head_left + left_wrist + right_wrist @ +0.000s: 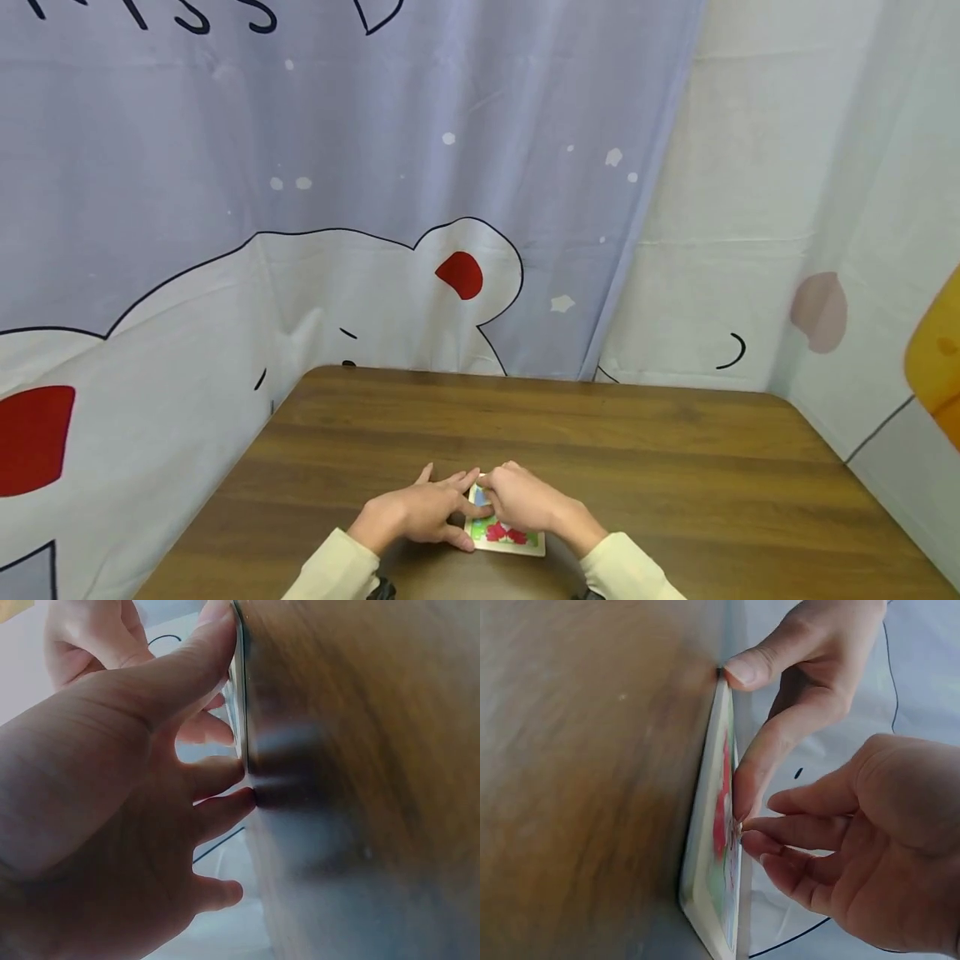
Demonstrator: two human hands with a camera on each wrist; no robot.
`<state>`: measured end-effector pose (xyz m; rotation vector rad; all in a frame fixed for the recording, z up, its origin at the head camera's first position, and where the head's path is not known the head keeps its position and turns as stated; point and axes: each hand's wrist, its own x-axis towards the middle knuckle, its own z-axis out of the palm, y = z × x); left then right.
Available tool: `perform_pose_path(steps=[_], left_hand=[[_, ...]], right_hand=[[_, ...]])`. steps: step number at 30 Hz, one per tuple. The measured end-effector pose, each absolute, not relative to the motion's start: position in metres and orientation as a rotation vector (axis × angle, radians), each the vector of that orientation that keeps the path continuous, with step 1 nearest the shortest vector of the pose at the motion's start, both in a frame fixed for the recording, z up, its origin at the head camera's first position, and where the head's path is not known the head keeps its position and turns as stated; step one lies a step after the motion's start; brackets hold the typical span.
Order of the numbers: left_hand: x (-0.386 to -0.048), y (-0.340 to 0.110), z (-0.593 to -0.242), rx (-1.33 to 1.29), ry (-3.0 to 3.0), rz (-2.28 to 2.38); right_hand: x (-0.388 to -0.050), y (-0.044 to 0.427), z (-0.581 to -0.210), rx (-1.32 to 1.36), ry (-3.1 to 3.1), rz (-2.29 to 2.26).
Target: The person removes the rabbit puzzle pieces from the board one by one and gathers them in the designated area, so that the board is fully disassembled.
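A small picture board (487, 547) with a red shape on green and a pale rim lies flat on the table; its edge (703, 855) shows in the right wrist view. My left hand (420, 510) is at its left side, the thumb touching the near left corner, one finger reaching over the picture and the others spread. Bent fingers of my right hand (528, 500) touch the board's upper part, tips close together (742, 835), thumb tip slightly apart. Whether anything small is under those tips is hidden. In the left wrist view the board is a thin edge (241, 697).
The brown wooden table (637, 433) stretches beyond and to both sides of the hands. Behind it hangs a printed cloth (375, 300) with cartoon outlines, and more cloth hangs along the left and right sides.
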<state>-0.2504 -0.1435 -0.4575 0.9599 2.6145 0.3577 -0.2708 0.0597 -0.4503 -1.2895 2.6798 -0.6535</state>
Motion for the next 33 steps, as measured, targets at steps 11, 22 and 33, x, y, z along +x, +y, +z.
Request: perform_pose_path(steps=[11,22,33], left_hand=[[-0.25,-0.139,-0.457,0.953,2.597,0.371],[-0.25,-0.142,-0.457,0.949,2.595,0.36],[-0.251,-0.142,-0.456,0.94,2.596,0.358]], right_hand=[[-0.281,0.057,-0.458,-1.129,2.741,-0.73],[-0.281,0.058,-0.461,-1.046,2.654,-0.783],[-0.279,0.053,-0.454,-0.943,2.715,-0.789]])
